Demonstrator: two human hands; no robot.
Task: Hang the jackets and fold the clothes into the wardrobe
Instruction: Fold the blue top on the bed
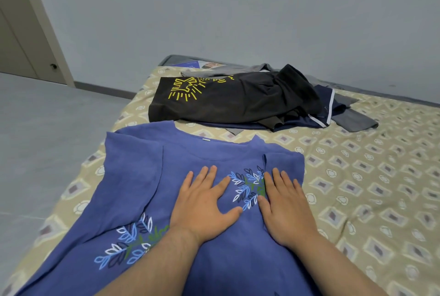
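Observation:
A blue garment (133, 176) with embroidered leaf patterns lies spread on the bed, its neckline pointing away from me and both sides folded inward. My left hand (202, 203) presses flat on its middle with fingers straight. My right hand (285, 207) presses flat beside it, just right of the upper leaf pattern. Neither hand grips the fabric.
The bed (369, 176) has a beige patterned sheet. Farther back lies a pile of clothes: a black shirt with a yellow print (214, 100), a navy garment with white trim (326, 110) and grey pieces (354, 119). Grey floor (47, 129) and a door (21, 34) are at left.

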